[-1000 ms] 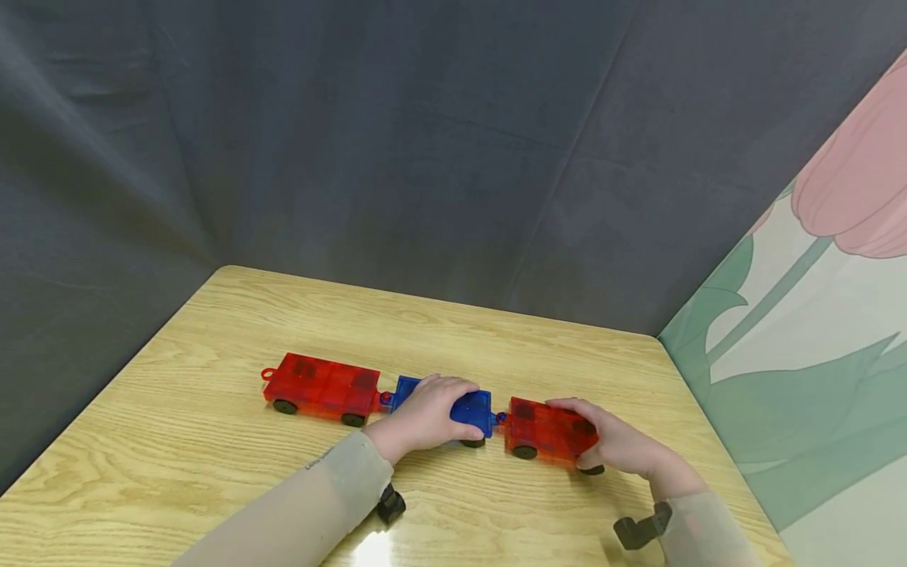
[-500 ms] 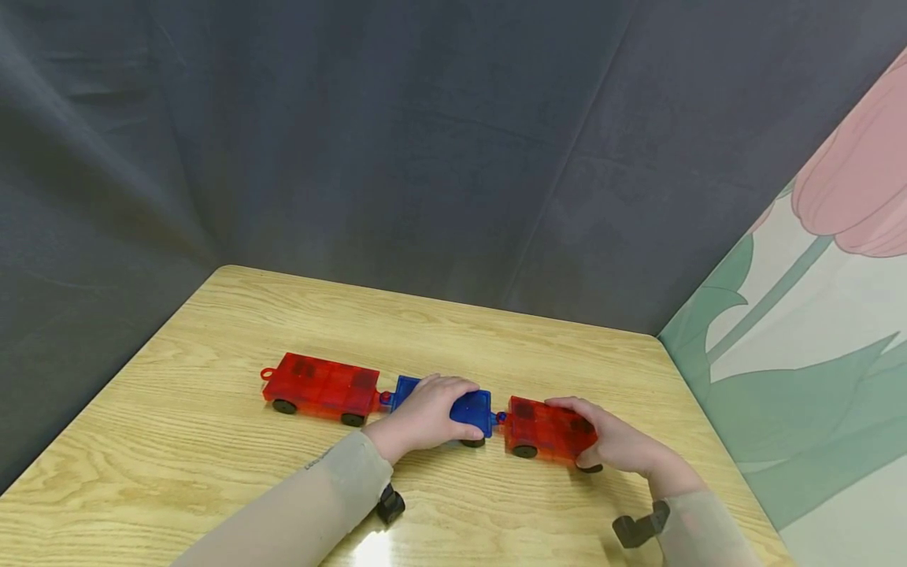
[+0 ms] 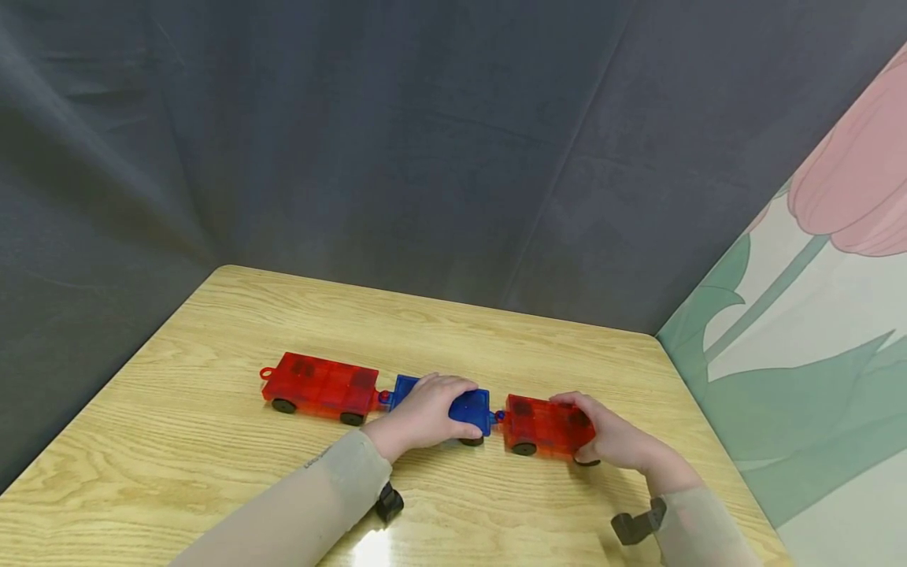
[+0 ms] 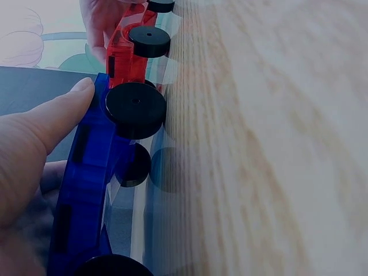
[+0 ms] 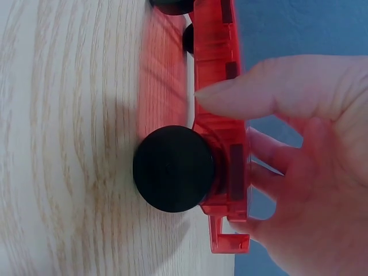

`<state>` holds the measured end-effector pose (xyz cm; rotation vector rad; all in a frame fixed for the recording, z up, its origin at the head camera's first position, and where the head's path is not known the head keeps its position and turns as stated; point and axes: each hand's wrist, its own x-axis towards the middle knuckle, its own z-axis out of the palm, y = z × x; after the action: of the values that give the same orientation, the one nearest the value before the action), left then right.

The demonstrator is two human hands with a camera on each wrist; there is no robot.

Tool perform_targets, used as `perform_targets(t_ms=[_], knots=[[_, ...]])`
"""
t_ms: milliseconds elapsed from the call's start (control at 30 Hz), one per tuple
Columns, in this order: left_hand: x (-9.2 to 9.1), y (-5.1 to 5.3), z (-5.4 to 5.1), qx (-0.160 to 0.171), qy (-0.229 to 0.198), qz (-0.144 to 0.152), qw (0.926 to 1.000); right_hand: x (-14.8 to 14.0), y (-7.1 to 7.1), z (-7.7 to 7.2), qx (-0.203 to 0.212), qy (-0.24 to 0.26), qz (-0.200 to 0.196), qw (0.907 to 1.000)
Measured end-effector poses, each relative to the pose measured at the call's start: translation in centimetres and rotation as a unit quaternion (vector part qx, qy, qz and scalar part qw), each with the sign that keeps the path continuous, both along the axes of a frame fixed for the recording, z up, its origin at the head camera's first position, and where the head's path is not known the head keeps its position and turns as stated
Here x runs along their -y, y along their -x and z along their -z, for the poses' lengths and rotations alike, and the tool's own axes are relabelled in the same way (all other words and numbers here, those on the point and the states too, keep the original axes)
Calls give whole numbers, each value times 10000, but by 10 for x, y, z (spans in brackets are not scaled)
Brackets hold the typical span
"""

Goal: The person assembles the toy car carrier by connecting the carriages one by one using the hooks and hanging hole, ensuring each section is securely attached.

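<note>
Three translucent toy train cars stand coupled in a row on black wheels. My left hand [image 3: 432, 413] lies over the blue car [image 3: 471, 411] in the middle and grips it, thumb on the near side; the left wrist view shows that thumb against the blue side wall [image 4: 89, 155]. At the right end, my right hand [image 3: 616, 437] grips the red car [image 3: 542, 425] by its outer end. In the right wrist view its thumb presses the red side above a black wheel [image 5: 172, 168], and the other fingers are partly hidden behind. A longer red car [image 3: 322, 386] at the left end is untouched.
The cars stand on a wood-grain table [image 3: 212, 472]. A dark grey curtain [image 3: 397, 157] hangs behind and to the left of it. Along the right edge is a panel with a tulip print [image 3: 801, 354].
Almost nothing has moved. The right hand and its red car have shifted very slightly to the left; the left hand keeps its grip on the blue car.
</note>
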<state>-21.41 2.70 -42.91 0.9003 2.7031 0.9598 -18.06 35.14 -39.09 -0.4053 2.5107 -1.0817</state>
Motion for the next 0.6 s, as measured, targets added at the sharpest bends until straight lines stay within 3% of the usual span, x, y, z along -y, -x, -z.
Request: perform_targets(t_ms=[300,600], knots=[[-1,1,-4,-30,63,150,9999,2,-1,-5,-28,-17,-47,10000],[2,2,-11,-130,667,432,9968,2,-2,-4,-276,-306,-40,9991]])
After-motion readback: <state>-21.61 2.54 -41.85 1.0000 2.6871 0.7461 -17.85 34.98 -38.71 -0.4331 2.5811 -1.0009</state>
